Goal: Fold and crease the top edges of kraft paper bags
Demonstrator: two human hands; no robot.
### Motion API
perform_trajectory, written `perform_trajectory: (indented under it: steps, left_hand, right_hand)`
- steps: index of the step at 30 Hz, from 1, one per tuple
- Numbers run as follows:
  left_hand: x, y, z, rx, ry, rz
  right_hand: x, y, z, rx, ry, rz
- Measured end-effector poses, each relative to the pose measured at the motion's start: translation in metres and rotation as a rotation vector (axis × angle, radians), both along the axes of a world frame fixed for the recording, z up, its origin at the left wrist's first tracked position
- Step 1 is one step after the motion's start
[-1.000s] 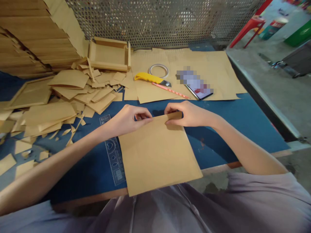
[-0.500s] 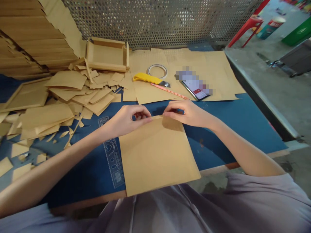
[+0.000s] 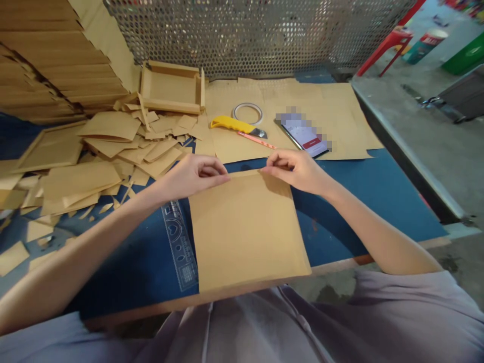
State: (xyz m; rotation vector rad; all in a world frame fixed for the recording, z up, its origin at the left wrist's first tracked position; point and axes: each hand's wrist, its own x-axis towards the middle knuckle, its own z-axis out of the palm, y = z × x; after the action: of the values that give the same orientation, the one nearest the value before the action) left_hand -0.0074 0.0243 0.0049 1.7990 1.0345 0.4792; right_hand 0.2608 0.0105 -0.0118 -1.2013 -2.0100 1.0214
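brown paper [image 3: 247,232] in both hands [image 3: 196,174] [image 3: 297,169]

At 6 o'clock I have a plain tan sheet [image 3: 249,232] against a blue tabletop [image 3: 381,186]. The ruler [image 3: 177,242] toward 8 reads to me as clear, with white markings. At 12 I pick out a bright yellow cutter [image 3: 229,123], a whitish tape ring [image 3: 247,104] and a grey panel [image 3: 242,40] dotted with holes; at 1, a pink pencil [image 3: 257,140] with pale spots. Toward 2 my feed gives a red stool [image 3: 397,38], a green bin [image 3: 465,55] and a pale lilac phone screen [image 3: 313,144] with a red block.
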Motion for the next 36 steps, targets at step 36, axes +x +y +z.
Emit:
perform_trajectory:
  steps: [36]
  left_hand:
    - [-0.009,0.0,-0.01,0.123,-0.523,0.535]
  right_hand:
    - [-0.011,0.003,-0.022,-0.302,0.7,-0.593]
